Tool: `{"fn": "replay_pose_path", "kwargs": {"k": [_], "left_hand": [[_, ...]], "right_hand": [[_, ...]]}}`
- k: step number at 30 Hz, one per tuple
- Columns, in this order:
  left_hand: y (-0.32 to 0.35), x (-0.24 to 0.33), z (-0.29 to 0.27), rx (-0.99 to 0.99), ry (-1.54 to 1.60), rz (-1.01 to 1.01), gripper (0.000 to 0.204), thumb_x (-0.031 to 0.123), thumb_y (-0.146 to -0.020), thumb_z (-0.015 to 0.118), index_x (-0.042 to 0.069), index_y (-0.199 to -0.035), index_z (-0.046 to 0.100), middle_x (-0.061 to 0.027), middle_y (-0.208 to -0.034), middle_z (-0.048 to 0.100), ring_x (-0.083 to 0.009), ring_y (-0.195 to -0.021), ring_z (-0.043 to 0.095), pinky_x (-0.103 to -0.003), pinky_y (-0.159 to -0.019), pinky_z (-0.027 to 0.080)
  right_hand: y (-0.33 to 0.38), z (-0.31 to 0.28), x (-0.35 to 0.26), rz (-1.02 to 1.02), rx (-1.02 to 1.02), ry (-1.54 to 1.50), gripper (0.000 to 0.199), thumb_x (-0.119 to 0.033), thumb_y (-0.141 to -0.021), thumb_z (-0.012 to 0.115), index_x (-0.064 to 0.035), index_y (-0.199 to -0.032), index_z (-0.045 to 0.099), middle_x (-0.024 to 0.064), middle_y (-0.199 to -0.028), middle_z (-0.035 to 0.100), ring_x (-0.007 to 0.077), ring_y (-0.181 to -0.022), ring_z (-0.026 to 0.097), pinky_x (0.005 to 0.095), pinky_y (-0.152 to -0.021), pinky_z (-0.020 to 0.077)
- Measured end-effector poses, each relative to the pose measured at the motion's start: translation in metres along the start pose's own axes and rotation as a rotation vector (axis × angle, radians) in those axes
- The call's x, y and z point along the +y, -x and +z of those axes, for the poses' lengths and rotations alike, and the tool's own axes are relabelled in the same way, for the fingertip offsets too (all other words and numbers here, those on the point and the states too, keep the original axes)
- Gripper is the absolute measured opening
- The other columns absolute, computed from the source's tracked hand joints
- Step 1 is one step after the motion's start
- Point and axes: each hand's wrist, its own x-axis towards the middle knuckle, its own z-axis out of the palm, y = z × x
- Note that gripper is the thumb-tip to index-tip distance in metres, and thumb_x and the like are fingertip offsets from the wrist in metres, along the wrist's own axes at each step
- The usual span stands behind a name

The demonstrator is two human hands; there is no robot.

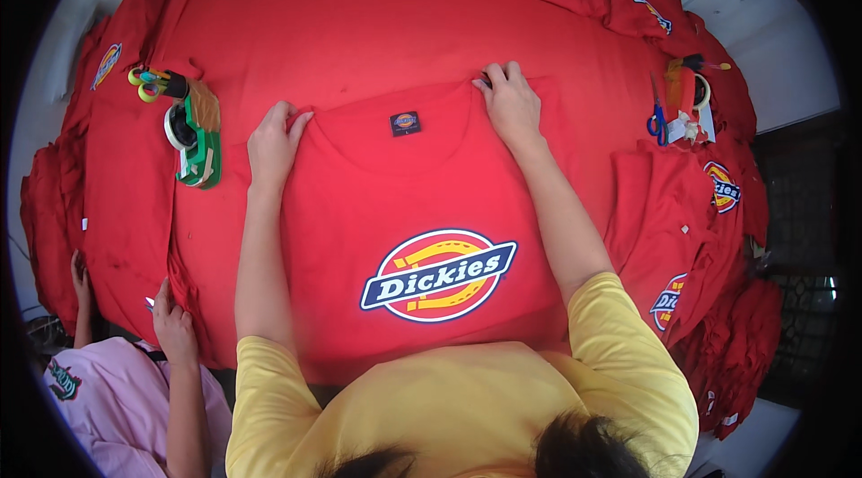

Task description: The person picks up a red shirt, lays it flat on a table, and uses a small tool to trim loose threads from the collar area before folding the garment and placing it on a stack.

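A red T-shirt [350, 209] lies flat in front of me, its neckline at the far end. A big oval logo print [438, 276] covers the part closer to my body, and a small dark label [405, 123] shows inside the neck. My left hand [277, 144] pinches the shirt's left shoulder beside the collar. At the opposite shoulder, my right hand [512, 105] has its fingers bent down onto the cloth. A small dark object [487, 79] shows at those fingers; its kind is too small to tell.
A green tape dispenser [208, 150] with pens and scissors stands to the left. Blue-handled scissors [658, 123] and another tape dispenser [702, 101] are at the right. Red shirts [660, 209] pile around the table. A co-worker in pink [135, 397] handles red cloth at lower left.
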Motion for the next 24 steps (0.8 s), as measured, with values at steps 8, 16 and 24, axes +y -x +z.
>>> {"fn": "replay_pose_path", "kwargs": {"k": [8, 16, 24], "left_hand": [[0.013, 0.029, -0.008, 0.126, -0.144, 0.171, 0.012, 0.015, -0.081, 0.065, 0.007, -0.089, 0.060, -0.0060, -0.095, 0.058, -0.0259, -0.091, 0.053, -0.038, -0.079, 0.042], [0.047, 0.030, -0.030, -0.038, 0.193, 0.072, 0.021, 0.005, -0.089, 0.052, 0.004, -0.109, 0.060, -0.0143, -0.111, 0.058, -0.0309, -0.106, 0.055, -0.037, -0.091, 0.044], [0.171, 0.017, -0.151, -0.259, 0.047, -0.295, 0.019, 0.013, -0.089, 0.057, 0.000, -0.103, 0.056, -0.0166, -0.091, 0.061, -0.0262, -0.076, 0.061, -0.036, -0.067, 0.046]], "right_hand": [[0.010, -0.013, -0.005, -0.040, 0.040, -0.226, 0.029, -0.034, -0.081, 0.068, -0.0083, -0.091, 0.059, 0.0091, -0.092, 0.052, 0.0259, -0.081, 0.060, 0.0384, -0.062, 0.0502], [0.007, -0.056, -0.011, 0.098, -0.161, -0.415, 0.036, -0.033, -0.087, 0.062, -0.0065, -0.111, 0.061, 0.0156, -0.109, 0.055, 0.0316, -0.096, 0.060, 0.0397, -0.082, 0.0486], [0.126, -0.213, 0.064, 0.214, -0.716, -0.246, 0.037, -0.032, -0.089, 0.058, 0.0050, -0.087, 0.060, 0.0234, -0.084, 0.056, 0.0407, -0.084, 0.056, 0.0451, -0.074, 0.0428]]}}
